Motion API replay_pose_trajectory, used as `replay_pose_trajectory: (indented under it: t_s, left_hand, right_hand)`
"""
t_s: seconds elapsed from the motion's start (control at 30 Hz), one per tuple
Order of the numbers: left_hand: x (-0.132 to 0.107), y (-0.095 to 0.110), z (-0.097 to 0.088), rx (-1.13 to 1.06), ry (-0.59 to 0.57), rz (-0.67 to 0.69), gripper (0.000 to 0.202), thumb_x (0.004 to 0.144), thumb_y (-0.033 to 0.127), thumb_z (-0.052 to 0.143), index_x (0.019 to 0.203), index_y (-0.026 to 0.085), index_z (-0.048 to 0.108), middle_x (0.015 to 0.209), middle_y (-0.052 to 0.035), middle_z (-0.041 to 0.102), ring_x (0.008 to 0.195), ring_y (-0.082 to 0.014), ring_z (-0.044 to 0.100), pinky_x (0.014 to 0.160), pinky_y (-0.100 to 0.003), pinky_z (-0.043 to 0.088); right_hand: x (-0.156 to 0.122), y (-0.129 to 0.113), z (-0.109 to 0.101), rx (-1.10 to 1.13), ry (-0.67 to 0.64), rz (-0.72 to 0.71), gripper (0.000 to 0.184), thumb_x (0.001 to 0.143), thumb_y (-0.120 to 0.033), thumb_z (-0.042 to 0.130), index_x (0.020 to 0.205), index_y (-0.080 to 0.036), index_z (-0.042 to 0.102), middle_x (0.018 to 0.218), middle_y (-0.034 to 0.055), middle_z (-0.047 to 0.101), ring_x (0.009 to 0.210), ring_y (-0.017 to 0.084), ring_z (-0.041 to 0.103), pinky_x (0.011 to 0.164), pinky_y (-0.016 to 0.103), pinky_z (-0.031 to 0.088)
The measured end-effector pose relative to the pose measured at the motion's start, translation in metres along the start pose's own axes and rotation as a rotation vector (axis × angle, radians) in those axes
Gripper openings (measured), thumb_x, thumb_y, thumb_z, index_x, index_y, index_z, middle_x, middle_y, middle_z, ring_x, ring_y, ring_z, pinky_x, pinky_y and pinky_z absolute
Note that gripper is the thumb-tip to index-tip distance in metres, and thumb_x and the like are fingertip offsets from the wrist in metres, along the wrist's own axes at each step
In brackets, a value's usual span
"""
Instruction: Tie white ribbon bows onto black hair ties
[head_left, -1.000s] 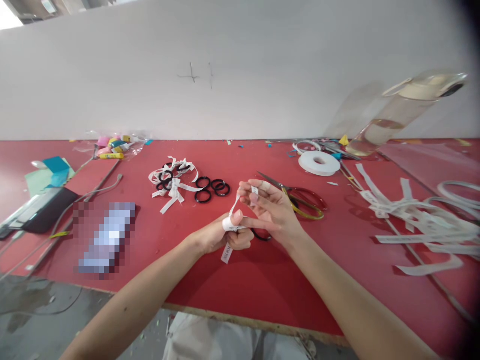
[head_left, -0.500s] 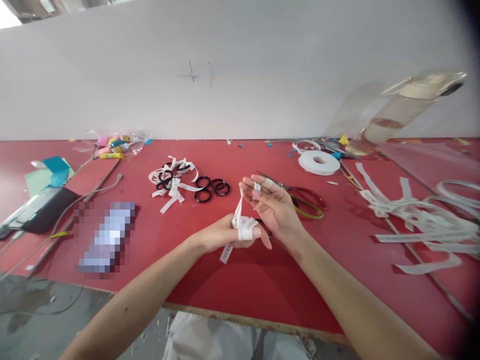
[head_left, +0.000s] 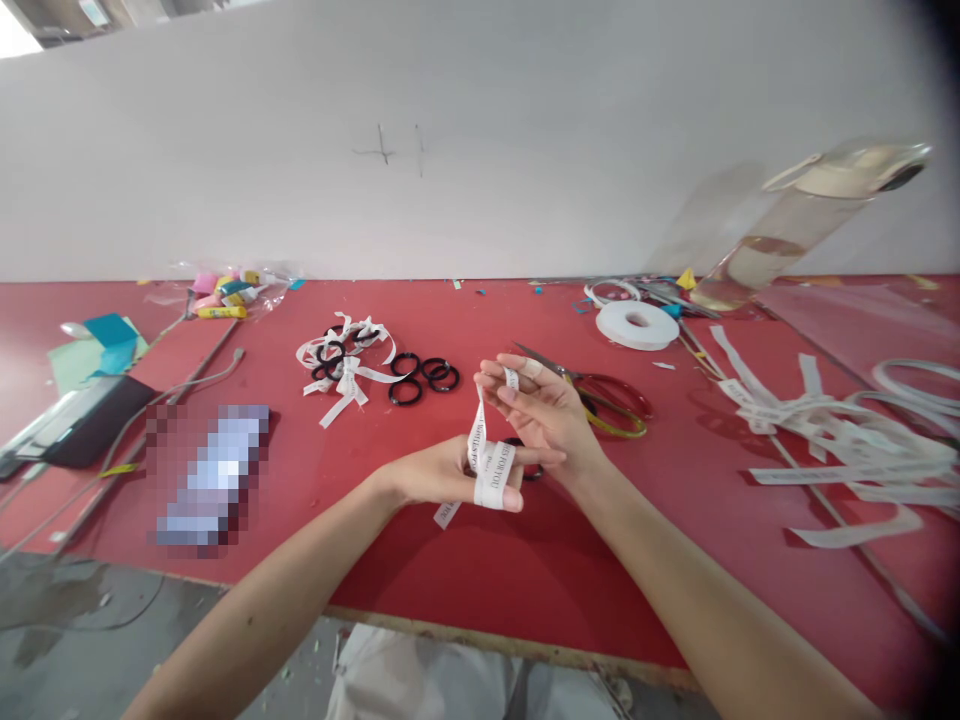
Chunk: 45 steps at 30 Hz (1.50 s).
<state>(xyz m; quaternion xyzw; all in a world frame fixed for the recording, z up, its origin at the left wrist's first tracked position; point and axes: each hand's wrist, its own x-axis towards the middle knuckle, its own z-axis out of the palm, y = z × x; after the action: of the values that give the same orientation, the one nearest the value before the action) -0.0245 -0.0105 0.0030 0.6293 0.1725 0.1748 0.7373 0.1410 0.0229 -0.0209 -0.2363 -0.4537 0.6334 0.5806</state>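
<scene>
Grip: right hand (head_left: 546,408) pinches printed ribbon (head_left: 493,482) at near centre; left hand (head_left: 444,472) holds it looped round thumb and finger, apparently for tension; scissors (head_left: 574,381) lie far-right, seemingly for reach

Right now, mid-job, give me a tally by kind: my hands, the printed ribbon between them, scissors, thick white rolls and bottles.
Hands: 2, left hand and right hand
Printed ribbon between them: 1, as far as visible
Scissors: 1 pair
Thick white roll: 1
Bottle: 1
Total: 6
</scene>
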Motion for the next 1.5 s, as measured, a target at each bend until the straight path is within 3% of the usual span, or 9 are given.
replay_pose_trajectory:
  t_s: [0.17,0.3,0.43,0.57,0.7,0.97,1.27,1.5]
  left_hand:
    - [0.0,0.0,-0.001,0.097,0.196,0.019,0.069,0.077,0.052,0.073,0.137,0.021,0.059,0.071,0.0036,0.045,0.063,-0.009,0.037,0.061,-0.022,0.033]
    - [0.0,-0.003,-0.007,0.132,0.35,0.122,0.064,0.08,0.056,0.069,0.133,0.019,0.062,0.07,0.0036,0.042,0.062,-0.0084,0.033,0.058,-0.023,0.029]
    - [0.002,-0.01,-0.011,0.007,0.469,0.206,0.06,0.084,0.057,0.064,0.129,0.017,0.063,0.064,0.006,0.035,0.054,-0.0062,0.024,0.051,-0.023,0.02]
    - [0.006,-0.016,-0.011,-0.101,0.584,0.247,0.058,0.081,0.058,0.067,0.12,0.014,0.066,0.061,0.0075,0.032,0.05,-0.0047,0.021,0.048,-0.021,0.017]
    - [0.008,-0.016,-0.011,-0.123,0.681,0.221,0.06,0.077,0.06,0.07,0.117,0.014,0.066,0.06,0.0079,0.035,0.05,-0.0037,0.022,0.047,-0.02,0.02]
    - [0.009,-0.013,-0.007,-0.078,0.73,0.177,0.068,0.078,0.064,0.067,0.125,0.015,0.063,0.064,0.0067,0.037,0.052,-0.0041,0.023,0.048,-0.019,0.021]
    - [0.012,-0.014,-0.003,-0.005,0.779,0.11,0.07,0.081,0.071,0.056,0.121,0.015,0.066,0.06,0.0048,0.039,0.054,-0.0068,0.028,0.05,-0.021,0.025]
    - [0.011,-0.005,-0.001,-0.005,0.798,0.092,0.066,0.083,0.064,0.059,0.128,0.016,0.064,0.069,0.0001,0.054,0.054,-0.0069,0.031,0.053,-0.022,0.03]
  right_hand:
    - [0.0,-0.004,0.004,0.005,0.054,0.084,0.032,0.082,-0.033,0.074,0.113,-0.027,0.069,0.104,0.0031,0.077,0.099,0.022,0.074,0.1,0.046,0.055]
    - [-0.001,-0.004,0.001,-0.162,0.153,0.058,0.036,0.092,-0.042,0.061,0.125,-0.026,0.062,0.09,0.0036,0.077,0.088,0.021,0.074,0.091,0.047,0.058]
    - [-0.007,-0.008,0.002,-0.535,0.136,-0.235,0.023,0.094,-0.034,0.059,0.115,-0.028,0.067,0.096,0.0038,0.073,0.094,0.021,0.07,0.091,0.043,0.056]
    - [-0.014,-0.016,0.011,-0.845,-0.043,-0.595,0.022,0.091,-0.019,0.06,0.108,-0.028,0.069,0.107,0.006,0.068,0.109,0.024,0.062,0.098,0.048,0.05]
    - [-0.017,-0.016,0.021,-0.915,-0.15,-0.725,0.027,0.086,-0.011,0.063,0.109,-0.025,0.064,0.1,0.007,0.068,0.105,0.025,0.061,0.092,0.047,0.052]
    - [-0.016,-0.013,0.024,-0.911,-0.129,-0.738,0.011,0.086,-0.015,0.067,0.091,-0.024,0.064,0.092,0.0052,0.068,0.101,0.024,0.062,0.089,0.046,0.053]
    - [-0.015,-0.012,0.022,-0.852,-0.14,-0.733,0.012,0.087,-0.012,0.064,0.086,-0.023,0.067,0.088,0.0037,0.069,0.094,0.021,0.066,0.095,0.049,0.052]
    - [-0.016,-0.008,0.02,-0.894,-0.139,-0.767,0.015,0.086,-0.01,0.063,0.089,-0.024,0.067,0.086,0.002,0.07,0.087,0.019,0.067,0.094,0.048,0.054]
